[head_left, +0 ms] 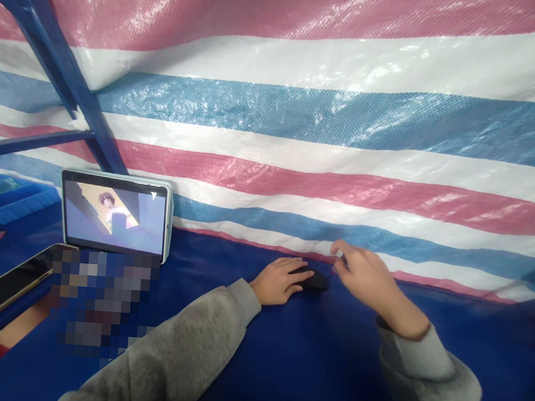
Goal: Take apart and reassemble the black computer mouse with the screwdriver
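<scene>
A black computer mouse [317, 280] lies on the blue tabletop [284, 360], near the striped sheet. My left hand [280, 281] is laid over its left part, fingers on top and thumb along the near side. Just right of the mouse, my right hand [365, 277] is raised a little above the table. Its fingers are curled in towards the thumb. A thin, faint line shows by its fingertips, too small to make out. Both forearms are in grey sleeves.
A tablet [115, 217] in a pale case stands at the left, playing a cartoon. Before it lies a phone [14, 283], near another person's arm [25, 324] and a blurred-out patch. Further left is a blue tray [24, 202]. A striped sheet [301, 111] and a blue metal frame [62, 58] rise behind.
</scene>
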Tool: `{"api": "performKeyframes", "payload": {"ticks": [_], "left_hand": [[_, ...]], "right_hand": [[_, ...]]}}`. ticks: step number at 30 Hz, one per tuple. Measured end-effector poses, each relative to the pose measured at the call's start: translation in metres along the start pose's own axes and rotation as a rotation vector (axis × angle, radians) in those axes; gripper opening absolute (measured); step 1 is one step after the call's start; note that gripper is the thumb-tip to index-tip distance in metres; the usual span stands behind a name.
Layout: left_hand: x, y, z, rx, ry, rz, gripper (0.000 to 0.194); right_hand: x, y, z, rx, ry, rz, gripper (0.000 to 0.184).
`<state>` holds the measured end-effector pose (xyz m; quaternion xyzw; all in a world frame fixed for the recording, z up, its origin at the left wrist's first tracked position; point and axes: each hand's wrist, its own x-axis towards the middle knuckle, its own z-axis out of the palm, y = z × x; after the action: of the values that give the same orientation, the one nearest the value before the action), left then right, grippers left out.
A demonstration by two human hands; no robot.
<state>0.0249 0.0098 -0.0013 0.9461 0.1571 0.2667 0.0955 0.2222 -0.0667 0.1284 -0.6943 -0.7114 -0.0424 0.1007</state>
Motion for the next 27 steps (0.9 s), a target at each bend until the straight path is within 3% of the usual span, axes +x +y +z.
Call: {"api": "performKeyframes", "payload": {"ticks": [9, 27], "left_hand": [[0.0, 0.0, 0.0, 0.005, 0.003, 0.008, 0.041], [0.001, 0.002, -0.003, 0.002, -0.003, 0.005, 0.04]], "right_hand": [[-0.001, 0.008, 0.001, 0.021, 0.015, -0.078, 0.023], [0.0, 0.007, 0.004, 0.032, 0.042, -0.037, 0.038]]}}
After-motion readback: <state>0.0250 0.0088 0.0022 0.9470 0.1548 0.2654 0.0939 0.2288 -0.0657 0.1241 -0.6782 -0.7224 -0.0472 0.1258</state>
